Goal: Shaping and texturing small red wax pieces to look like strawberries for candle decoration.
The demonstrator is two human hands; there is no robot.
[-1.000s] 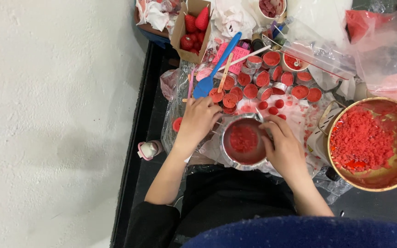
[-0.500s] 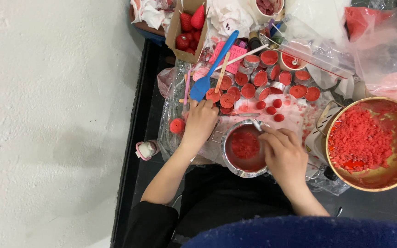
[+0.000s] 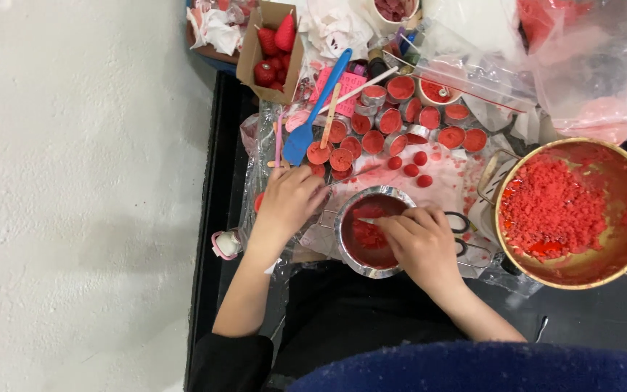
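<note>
The left hand [image 3: 288, 202] has slid up from the rim of the small metal pot [image 3: 371, 231] and now its fingers pinch a thin tool at the pot's upper left edge. The right hand [image 3: 422, 243] stays over the pot near the desk's front, fingers closed on a small scraper dug into the red wax [image 3: 366, 236], so the scooping goes on.

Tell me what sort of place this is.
Probably a home craft spot for candle or wax making, set up on the floor. A large pot holds red crumbled wax, rows of small tins are filled red, and the right hand works over a small metal pot.
</note>
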